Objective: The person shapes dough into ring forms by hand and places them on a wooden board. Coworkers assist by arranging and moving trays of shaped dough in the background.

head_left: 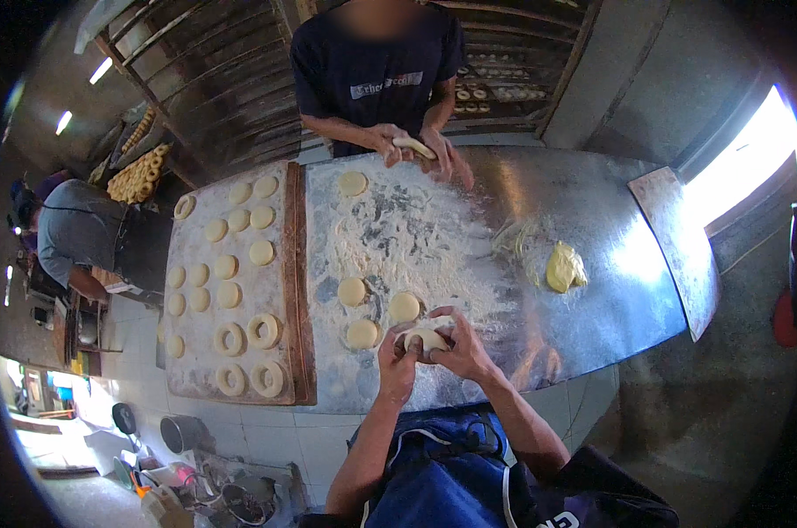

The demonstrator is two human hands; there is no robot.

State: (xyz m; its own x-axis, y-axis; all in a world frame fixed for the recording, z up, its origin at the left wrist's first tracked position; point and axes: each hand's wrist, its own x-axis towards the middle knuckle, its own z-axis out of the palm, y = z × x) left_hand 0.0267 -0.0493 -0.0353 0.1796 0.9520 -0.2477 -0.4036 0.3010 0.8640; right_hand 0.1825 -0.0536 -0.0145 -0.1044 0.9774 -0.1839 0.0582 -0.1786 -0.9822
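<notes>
Over the near edge of the floured metal table (592,211), a piece of dough (427,337) is held between my two hands. My left hand (398,370) grips its left side, thumb pressed to it. Curled fingers of my right hand (463,350) hold its right side. Whether the dough has a hole cannot be made out. Just beyond my hands lies a round dough piece (404,306). Two more, a near dough round (361,334) and a farther dough round (352,291), sit to its left.
A wooden board (196,352) on the left carries several dough rounds and rings. Across the table, a co-worker (376,88) holds dough in both hands. A yellow dough lump (565,267) lies right. Another person (77,229) bends near a tray of rings (139,176).
</notes>
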